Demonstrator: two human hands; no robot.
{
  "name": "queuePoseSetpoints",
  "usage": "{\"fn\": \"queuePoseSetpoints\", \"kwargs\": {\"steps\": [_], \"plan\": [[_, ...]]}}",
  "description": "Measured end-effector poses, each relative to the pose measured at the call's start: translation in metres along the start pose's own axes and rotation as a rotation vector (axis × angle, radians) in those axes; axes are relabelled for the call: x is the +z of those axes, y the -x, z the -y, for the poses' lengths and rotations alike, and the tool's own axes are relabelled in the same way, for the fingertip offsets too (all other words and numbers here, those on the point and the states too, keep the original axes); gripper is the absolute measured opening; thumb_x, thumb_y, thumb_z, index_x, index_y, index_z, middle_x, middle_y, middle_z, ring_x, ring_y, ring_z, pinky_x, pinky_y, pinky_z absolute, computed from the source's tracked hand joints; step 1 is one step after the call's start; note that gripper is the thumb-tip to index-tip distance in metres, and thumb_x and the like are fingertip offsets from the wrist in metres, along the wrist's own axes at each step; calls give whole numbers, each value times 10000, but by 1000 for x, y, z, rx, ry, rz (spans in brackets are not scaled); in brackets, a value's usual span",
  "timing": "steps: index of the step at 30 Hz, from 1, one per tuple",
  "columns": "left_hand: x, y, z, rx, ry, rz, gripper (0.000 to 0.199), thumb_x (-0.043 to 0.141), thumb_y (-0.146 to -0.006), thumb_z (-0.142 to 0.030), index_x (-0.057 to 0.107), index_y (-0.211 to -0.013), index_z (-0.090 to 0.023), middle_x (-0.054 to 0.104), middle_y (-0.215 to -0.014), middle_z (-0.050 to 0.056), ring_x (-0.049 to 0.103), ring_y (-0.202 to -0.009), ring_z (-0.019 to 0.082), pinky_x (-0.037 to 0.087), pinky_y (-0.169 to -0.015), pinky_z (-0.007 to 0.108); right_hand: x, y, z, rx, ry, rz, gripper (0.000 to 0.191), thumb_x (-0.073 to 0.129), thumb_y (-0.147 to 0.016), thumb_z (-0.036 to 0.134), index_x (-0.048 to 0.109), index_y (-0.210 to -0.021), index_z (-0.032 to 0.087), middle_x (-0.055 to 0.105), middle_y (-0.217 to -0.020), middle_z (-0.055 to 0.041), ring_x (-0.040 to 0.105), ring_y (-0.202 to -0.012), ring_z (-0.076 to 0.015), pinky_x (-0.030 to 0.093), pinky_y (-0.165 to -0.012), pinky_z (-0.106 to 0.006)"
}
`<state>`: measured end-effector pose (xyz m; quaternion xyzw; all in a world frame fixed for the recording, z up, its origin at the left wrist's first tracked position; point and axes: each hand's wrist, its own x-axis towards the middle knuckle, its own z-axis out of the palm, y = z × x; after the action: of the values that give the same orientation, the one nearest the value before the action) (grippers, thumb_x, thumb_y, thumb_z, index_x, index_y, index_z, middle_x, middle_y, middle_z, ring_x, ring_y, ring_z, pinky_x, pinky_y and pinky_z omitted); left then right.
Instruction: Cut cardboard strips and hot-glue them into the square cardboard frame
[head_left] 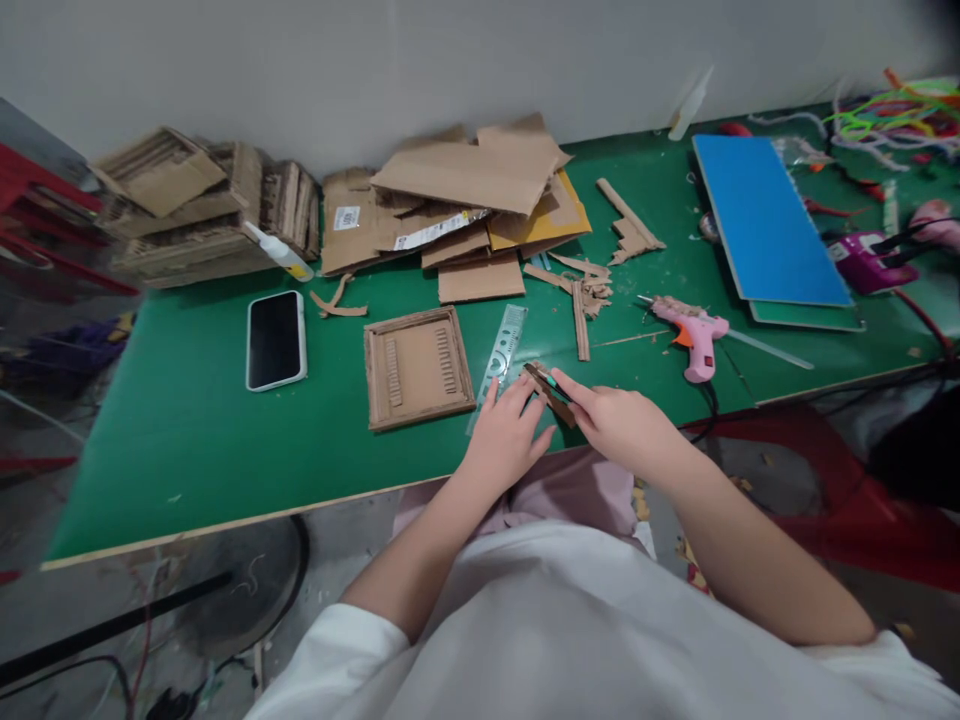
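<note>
My right hand [621, 420] is closed round a slim dark cutter [559, 386] with a green part, its tip on a narrow brown cardboard strip [559, 408] near the table's front edge. My left hand [510, 430] lies with fingers spread, fingertips at the strip's left end and beside a clear plastic ruler [507, 335]. Left of the ruler sits a square cardboard tray [417, 350] with two rows of small ridged pieces inside. The fingers partly hide the strip.
Behind are stacked cardboard frames [180, 200], a glue bottle [279, 250] and cardboard sheets [465, 180]. A phone [276, 340] lies left. Cardboard scraps [592, 290], a pink glue gun [699, 340] with its cable and a blue board [772, 220] are at right.
</note>
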<state>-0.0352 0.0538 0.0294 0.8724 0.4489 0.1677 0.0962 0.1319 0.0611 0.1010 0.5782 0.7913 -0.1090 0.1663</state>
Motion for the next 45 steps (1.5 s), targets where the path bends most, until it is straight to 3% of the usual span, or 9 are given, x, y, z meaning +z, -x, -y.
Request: {"fn": "queuePoseSetpoints", "kwargs": {"steps": [7,11,16,18,20,22,24,32,45], "plan": [[-3,1,-7,-7,47,-13,354,449,-845,-322,482,-1165,-173,466,-1296,129,374,-1253,235,202,-1065,515,4,1,2,2,18,-36,508,246,-901,307,167,-1401,261,621,-811,-59,610,-673,-160,324,-509,-219],[-32,11,11,-49,91,-166,246,454,-845,-273,541,-1062,-199,569,-1136,74,450,-1181,184,265,-1068,421,8,2,4,4,50,-60,507,258,-900,300,174,-1400,272,623,-791,-52,605,-614,-157,329,-477,-224],[-97,27,115,-608,-231,-533,282,423,-837,-268,503,-1099,-204,557,-1082,87,495,-1084,219,389,-954,394,20,-1,1,9,8,-105,503,309,-888,304,222,-1383,300,636,-759,-26,597,-558,-139,359,-479,-215],[-117,30,164,-856,-373,-474,433,471,-801,-331,432,-1208,-186,514,-1162,129,467,-1117,274,398,-919,411,27,-3,-1,9,3,-149,503,333,-877,282,258,-1374,288,636,-726,-23,598,-541,-143,361,-461,-215],[-127,28,203,-1065,-414,-283,562,492,-771,-422,381,-1262,-173,518,-1151,169,497,-1067,322,419,-856,431,34,-5,-2,4,-6,-194,506,344,-873,286,262,-1372,298,632,-697,-14,592,-514,-144,352,-431,-214],[-131,22,229,-1179,-414,-106,623,476,-753,-499,362,-1275,-179,529,-1129,189,508,-1044,350,418,-829,442,41,-6,-4,7,-15,-225,497,335,-878,285,268,-1371,295,632,-693,-15,594,-512,-149,348,-410,-215],[-131,13,245,-1208,-419,-73,631,478,-738,-519,381,-1259,-178,534,-1124,202,505,-1046,365,413,-821,443,46,-7,-6,-4,-28,-252,494,323,-884,287,263,-1374,287,639,-703,-20,599,-523,-150,363,-408,-217],[-128,-4,269,-1278,-444,-71,750,504,-697,-512,289,-1313,-144,538,-1127,233,503,-1048,375,403,-795,430,54,-9,-9,-13,-63,-295,494,325,-885,299,264,-1375,289,664,-751,-38,607,-525,-152,417,-422,-224],[-121,-1,265,-1260,-448,-141,670,479,-712,-518,379,-1241,-120,512,-1126,262,476,-1059,394,382,-810,466,49,-10,-9,-12,-112,-259,484,345,-880,290,291,-1361,298,693,-851,-29,646,-608,-159,465,-460,-224]]}}
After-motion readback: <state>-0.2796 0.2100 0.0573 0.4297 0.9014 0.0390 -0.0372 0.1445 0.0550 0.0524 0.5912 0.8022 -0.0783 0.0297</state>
